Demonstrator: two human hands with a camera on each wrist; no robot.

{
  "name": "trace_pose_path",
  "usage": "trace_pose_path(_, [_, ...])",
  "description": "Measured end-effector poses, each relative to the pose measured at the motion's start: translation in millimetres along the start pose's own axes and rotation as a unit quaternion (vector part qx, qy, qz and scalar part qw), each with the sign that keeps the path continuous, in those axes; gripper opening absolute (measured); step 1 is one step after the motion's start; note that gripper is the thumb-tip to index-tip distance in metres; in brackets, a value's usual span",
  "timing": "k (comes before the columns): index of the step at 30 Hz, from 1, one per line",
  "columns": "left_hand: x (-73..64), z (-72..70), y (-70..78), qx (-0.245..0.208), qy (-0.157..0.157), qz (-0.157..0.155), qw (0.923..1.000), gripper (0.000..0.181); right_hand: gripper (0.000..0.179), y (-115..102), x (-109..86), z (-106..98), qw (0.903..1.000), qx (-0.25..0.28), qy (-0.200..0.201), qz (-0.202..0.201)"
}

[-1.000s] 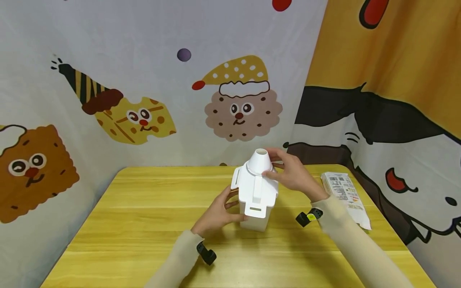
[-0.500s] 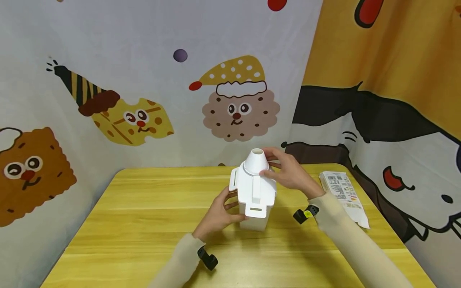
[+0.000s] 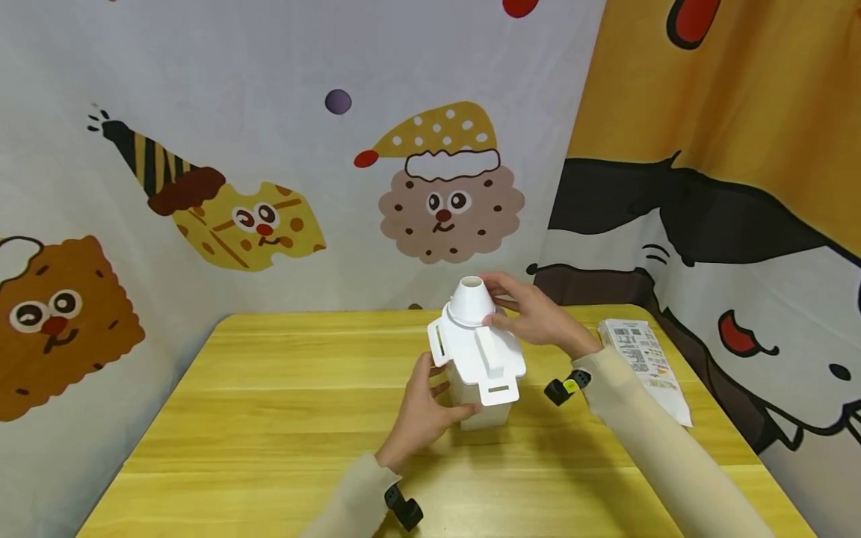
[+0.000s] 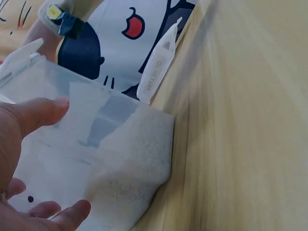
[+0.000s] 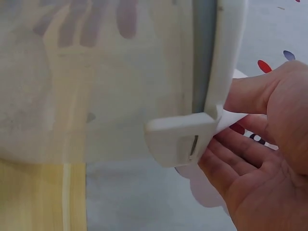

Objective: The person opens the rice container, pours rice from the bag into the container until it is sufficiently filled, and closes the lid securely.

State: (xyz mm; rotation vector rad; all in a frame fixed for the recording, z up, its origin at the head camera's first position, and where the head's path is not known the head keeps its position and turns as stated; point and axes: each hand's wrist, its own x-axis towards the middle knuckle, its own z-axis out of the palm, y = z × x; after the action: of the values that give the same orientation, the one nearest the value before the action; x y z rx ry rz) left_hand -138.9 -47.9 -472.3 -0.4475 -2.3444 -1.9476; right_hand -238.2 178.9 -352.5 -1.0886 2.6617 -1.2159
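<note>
A translucent food storage box stands upright on the table. Its white lid has slotted side flaps, a raised bar and a cone-shaped spout. In the left wrist view, pale, grainy contents show through the box wall. My left hand holds the box by its near left corner, thumb on the front and fingers along the left side. My right hand holds the spout's base, with the thumb in front and the fingers behind. The spout partly hides those fingertips.
A white printed packet lies at the right side of the wooden table. A cartoon-print curtain hangs behind the table's far edge and along the right side.
The box has turned on the table: its front flap has swung right while the spout has shifted slightly left. My left hand has moved a little right with it; the right hand stays on the spout.
</note>
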Motion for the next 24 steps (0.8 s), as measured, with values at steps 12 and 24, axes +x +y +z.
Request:
trace_pose_path(12, [2.9,-7.3,-0.9,0.019,-0.024,0.008,0.9995,0.104,0.066,-5,-3.0,-2,0.9987,-0.048,0.016,0.005])
trace_pose_path(24, [14.3,-22.8,-7.1,0.008,-0.08,0.028,0.9964,0.116,0.058,-29,-19.9,-6,0.9963,-0.079,0.034,-0.003])
